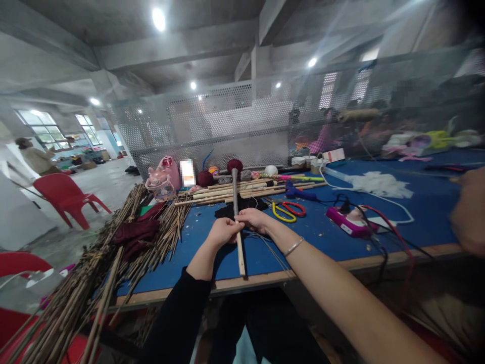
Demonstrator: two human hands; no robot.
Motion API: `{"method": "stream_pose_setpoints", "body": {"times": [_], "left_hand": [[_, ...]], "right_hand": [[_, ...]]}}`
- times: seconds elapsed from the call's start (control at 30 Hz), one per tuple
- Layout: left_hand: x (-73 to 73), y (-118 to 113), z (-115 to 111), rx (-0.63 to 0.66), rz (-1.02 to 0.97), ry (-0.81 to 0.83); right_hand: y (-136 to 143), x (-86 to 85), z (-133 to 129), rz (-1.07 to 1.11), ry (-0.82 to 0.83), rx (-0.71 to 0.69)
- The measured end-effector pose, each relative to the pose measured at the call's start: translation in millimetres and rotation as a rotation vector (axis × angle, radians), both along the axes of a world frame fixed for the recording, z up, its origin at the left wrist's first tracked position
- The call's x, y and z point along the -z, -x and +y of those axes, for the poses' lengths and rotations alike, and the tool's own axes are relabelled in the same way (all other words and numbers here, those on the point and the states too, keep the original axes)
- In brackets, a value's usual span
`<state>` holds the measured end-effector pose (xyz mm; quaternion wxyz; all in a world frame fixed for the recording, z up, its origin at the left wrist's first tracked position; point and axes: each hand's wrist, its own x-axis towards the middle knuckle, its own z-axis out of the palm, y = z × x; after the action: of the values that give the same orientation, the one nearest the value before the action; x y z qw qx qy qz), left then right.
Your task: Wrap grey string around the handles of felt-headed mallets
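Note:
My left hand (223,231) is closed around a pale wooden stick (240,253) near its middle. My right hand (252,218) pinches the same stick just above, at the lower end of a grey wrapping (235,194) that covers its far half. A dark red ball (235,166) shows at the stick's far end; I cannot tell if it is fixed there. Under the hands lies black cloth (248,203), with thin grey strands (267,242) trailing on the blue table (303,242). Scissors with yellow and red handles (290,211) rest right of my right hand.
Several pale sticks (212,192) lie behind the hands, beside a blue glue gun (299,192). A purple power strip (350,222) with cords sits at right. Bundled twigs (102,263) overhang the table's left side. Another person's blurred hand (470,212) is at far right.

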<state>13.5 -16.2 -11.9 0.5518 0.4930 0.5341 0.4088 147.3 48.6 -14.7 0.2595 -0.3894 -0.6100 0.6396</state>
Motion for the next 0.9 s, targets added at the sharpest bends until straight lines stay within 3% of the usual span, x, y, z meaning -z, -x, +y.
{"method": "stream_pose_setpoints", "body": {"times": [0.27, 0.47, 0.57, 0.63, 0.7, 0.77, 0.9], "left_hand": [[-8.6, -5, -3, 0.143, -0.019, 0.097], [-25.9, 30, 12, 0.308, 0.139, 0.165], [-33.9, 42, 25, 0.368, 0.003, 0.182], [-37.6, 39, 37, 0.301, -0.182, 0.208], [-38.7, 27, 53, 0.147, -0.314, 0.25], [-37.2, 10, 73, -0.073, -0.324, 0.272], [-30.6, -14, 104, -0.219, -0.394, 0.211]], "right_hand": [[-4, -8.9, -3, -0.003, 0.082, -0.094], [7, -24.2, -3, -0.026, 0.054, -0.118], [11, -24.1, -6, -0.051, 0.052, -0.179], [14, -19.5, -8, -0.062, 0.055, -0.178], [17, -13.8, -10, -0.041, 0.034, -0.168], [20, -9.1, -10, -0.009, -0.011, -0.181], [17, -3.4, -10, -0.052, -0.167, -0.152]]}}
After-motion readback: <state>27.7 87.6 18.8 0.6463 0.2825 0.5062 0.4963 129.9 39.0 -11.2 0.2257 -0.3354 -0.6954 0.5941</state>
